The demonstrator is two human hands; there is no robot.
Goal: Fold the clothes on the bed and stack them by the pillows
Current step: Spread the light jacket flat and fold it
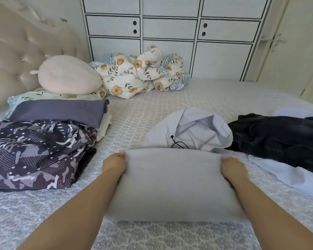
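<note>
Both hands grip a folded grey hoodie (173,181) on the bed (134,116): left hand (114,166) at its left edge, right hand (232,169) at its right, fingers tucked underneath.

Your left hand (114,166) and right hand (232,168) grip the two sides of the folded hoodie (173,183) on the bed (152,109) before you, its hood (197,130) lying behind. Left lies the folded stack (43,138), the pillows (69,77) behind it; right of the hood lies a heaped garment (278,138), and a bundled quilt (141,73) sits at the far edge
</note>
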